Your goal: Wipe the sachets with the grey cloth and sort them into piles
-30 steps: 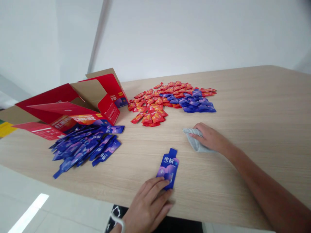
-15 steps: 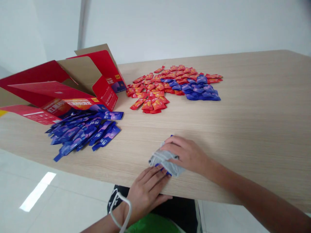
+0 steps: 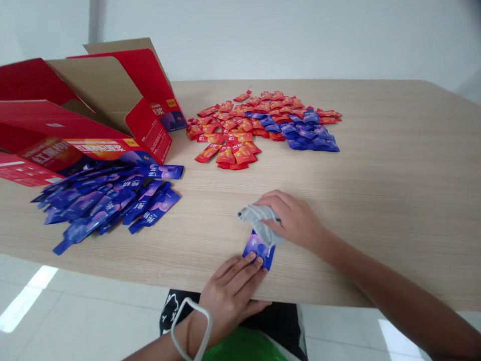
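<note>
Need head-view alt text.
Left hand rests on the near end of a blue sachet; right hand holds a grey cloth over the far end. On the table beyond: red packets and blue packets; at left, open red packaging behind a blue sachet pile.

Wears a slim white band [image 3: 200, 307] around the left wrist [image 3: 195, 328], loose and angular, standing out as a wide loop. Has a bare left hand [image 3: 235, 291], a bare right hand [image 3: 291, 218] and bare forearms [image 3: 361, 263]. Wears a bright green garment [image 3: 244, 346], plain where visible, and black clothing [image 3: 285, 318] beside it, marked with white outline shapes toward the left and bordered by a pale strip toward the right.
</note>
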Tool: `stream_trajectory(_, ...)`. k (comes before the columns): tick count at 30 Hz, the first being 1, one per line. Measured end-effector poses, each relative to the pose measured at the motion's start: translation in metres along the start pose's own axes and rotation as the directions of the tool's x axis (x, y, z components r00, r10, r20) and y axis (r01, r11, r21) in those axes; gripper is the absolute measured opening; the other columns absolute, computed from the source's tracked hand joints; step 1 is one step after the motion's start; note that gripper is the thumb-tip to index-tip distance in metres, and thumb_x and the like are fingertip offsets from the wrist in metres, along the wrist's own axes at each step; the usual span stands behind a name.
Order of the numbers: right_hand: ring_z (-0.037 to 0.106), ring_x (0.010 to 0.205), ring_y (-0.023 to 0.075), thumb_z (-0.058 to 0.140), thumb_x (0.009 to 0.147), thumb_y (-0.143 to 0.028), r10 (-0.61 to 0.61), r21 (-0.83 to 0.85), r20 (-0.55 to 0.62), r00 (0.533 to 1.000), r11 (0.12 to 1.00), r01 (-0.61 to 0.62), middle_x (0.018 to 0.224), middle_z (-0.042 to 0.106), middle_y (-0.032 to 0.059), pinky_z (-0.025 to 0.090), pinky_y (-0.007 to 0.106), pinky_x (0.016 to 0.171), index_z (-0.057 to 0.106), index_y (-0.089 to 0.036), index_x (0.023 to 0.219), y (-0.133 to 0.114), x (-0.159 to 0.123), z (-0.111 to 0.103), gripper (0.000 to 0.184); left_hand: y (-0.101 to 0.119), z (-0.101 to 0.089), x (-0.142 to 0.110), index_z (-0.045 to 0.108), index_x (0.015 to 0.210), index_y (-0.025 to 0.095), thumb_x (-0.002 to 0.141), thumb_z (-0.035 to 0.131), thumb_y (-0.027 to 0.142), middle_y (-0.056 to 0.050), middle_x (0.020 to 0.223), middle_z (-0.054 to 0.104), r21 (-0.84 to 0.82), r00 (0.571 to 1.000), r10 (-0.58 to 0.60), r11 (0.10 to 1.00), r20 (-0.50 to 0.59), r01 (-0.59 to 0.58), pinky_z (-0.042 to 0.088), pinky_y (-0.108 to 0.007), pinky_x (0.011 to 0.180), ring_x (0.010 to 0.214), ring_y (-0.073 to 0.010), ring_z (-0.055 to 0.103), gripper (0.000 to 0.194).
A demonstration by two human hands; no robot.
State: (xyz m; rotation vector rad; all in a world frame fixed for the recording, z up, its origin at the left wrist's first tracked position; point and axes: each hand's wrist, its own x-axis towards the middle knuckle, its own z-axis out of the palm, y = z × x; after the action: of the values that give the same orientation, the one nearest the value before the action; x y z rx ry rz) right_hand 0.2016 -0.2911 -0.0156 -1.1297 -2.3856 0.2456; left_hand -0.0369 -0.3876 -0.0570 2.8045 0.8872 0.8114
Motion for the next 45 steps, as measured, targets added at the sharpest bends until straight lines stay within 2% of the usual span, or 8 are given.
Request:
stream_trajectory(5,0.066,0.100,0.0181,0.061,0.098,-0.027,-0.193,0.052,0.218,0.957,0.981,0.186,0.112,0.070,0.0042,0.052,0.030,0.080,0.063,-0.023,0.115,-0.024,-0.017,0.018,0.018,0.001,0.002,-0.004,0.071,0.120,0.017,0.098,0.063,0.048,-0.004,0.117,0.077,-0.027,0.999,-0.050,0.998,-0.008,0.049,0.051,-0.033,0.110,0.107,-0.0179,0.073,0.040)
stream_trajectory(13,0.066,0.106,0.0238,0.060,0.096,-0.026,0.136,-0.139,0.026,0.990,0.982,-0.132,0.118,0.068,0.0104,0.054,0.033,0.081,0.060,-0.019,0.119,0.032,0.010,0.001,0.024,0.000,0.002,-0.001,0.066,0.131,0.016,0.100,0.062,0.046,-0.003,0.138,0.066,-0.003,1.000,-0.020,1.000,0.015,0.020,0.042,-0.031,0.119,0.130,-0.0158,0.061,0.044)
stream_trajectory(21,0.067,0.099,0.0197,0.053,0.097,-0.019,-0.208,0.010,0.170,0.963,0.978,0.209,0.112,0.070,0.0070,0.054,0.030,0.079,0.062,-0.020,0.115,-0.017,-0.016,0.020,0.020,0.000,0.005,-0.004,0.070,0.124,0.016,0.099,0.063,0.046,-0.004,0.128,0.072,-0.051,0.999,-0.044,0.998,0.002,0.044,0.044,-0.031,0.117,0.122,-0.0169,0.067,0.040)
stream_trajectory(28,0.067,0.104,0.0234,0.061,0.094,-0.023,0.143,-0.200,0.090,0.986,0.972,-0.122,0.119,0.067,0.0102,0.055,0.032,0.076,0.060,-0.019,0.118,0.034,0.008,0.002,0.024,0.001,0.003,-0.002,0.067,0.130,0.016,0.099,0.063,0.046,-0.004,0.139,0.065,-0.015,0.999,-0.037,0.999,0.021,0.037,0.040,-0.031,0.120,0.129,-0.0161,0.062,0.043)
stream_trajectory(31,0.066,0.107,0.0222,0.056,0.096,-0.022,0.025,-0.114,0.036,0.999,0.993,-0.020,0.118,0.068,0.0102,0.055,0.031,0.081,0.060,-0.019,0.119,0.011,0.000,-0.001,0.024,0.002,0.003,-0.003,0.066,0.132,0.017,0.098,0.064,0.044,-0.005,0.137,0.067,-0.021,0.999,-0.045,0.999,0.020,0.045,0.043,-0.032,0.119,0.128,-0.0175,0.063,0.043)
stream_trajectory(36,0.068,0.096,0.0178,0.049,0.101,-0.021,-0.233,-0.001,0.158,0.959,0.972,0.236,0.111,0.071,0.0065,0.054,0.029,0.078,0.064,-0.019,0.112,-0.019,-0.016,0.019,0.019,0.002,0.002,-0.002,0.069,0.125,0.016,0.099,0.063,0.044,-0.006,0.124,0.074,-0.074,0.997,-0.077,0.994,0.012,0.078,0.048,-0.031,0.114,0.117,-0.0176,0.070,0.039)
stream_trajectory(42,0.067,0.100,0.0224,0.060,0.095,-0.025,0.119,-0.202,0.148,0.982,0.976,-0.088,0.117,0.067,0.0104,0.055,0.030,0.072,0.062,-0.018,0.118,0.032,0.008,0.009,0.023,0.001,-0.001,0.002,0.067,0.130,0.017,0.099,0.064,0.045,-0.003,0.138,0.066,-0.033,0.999,-0.033,0.999,0.033,0.034,0.044,-0.031,0.118,0.127,-0.0169,0.063,0.042)
stream_trajectory(45,0.066,0.104,0.0228,0.057,0.097,-0.025,0.089,-0.191,0.045,0.995,0.978,-0.079,0.119,0.067,0.0114,0.055,0.030,0.075,0.060,-0.018,0.120,0.023,0.005,-0.003,0.024,0.002,-0.001,0.002,0.067,0.130,0.017,0.100,0.062,0.045,-0.003,0.139,0.066,-0.032,0.998,-0.044,0.998,0.039,0.045,0.044,-0.032,0.117,0.127,-0.0171,0.063,0.041)
